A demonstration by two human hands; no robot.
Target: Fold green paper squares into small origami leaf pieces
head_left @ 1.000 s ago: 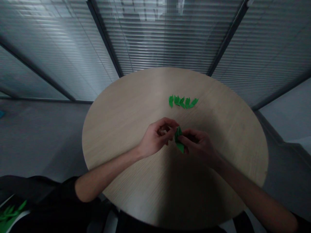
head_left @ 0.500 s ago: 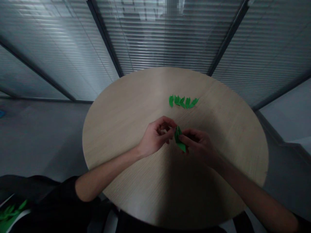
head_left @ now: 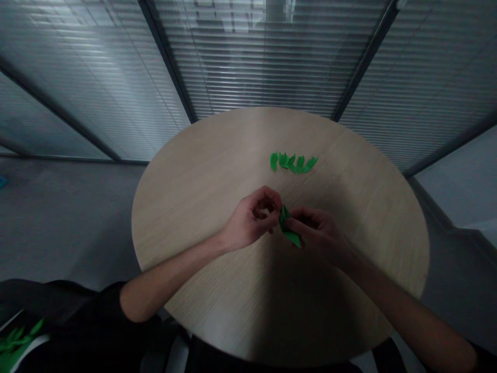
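Two bare hands meet over the middle of a round table. Between them is a small green paper, folded into a pointed shape.

The left hand has its fingers curled in, and the thumb and first finger are pinched on the left edge of the paper. The right hand pinches the other side with its fingertips — so both hands are closed on the same paper. One green tip sticks out below the right fingers, pointing down toward the person. The paper is held just above the table top, or maybe touching it; the light is too dim to be sure.

Farther back on the table, well apart from the hands, lies a row of green pieces. They are small and pointed like leaves, side by side and touching each other.

Behind the table are blinds with dark frames between them. At the bottom left corner, down by the person's black sleeve, more green bits show — too dark and blurry to tell just what they are.
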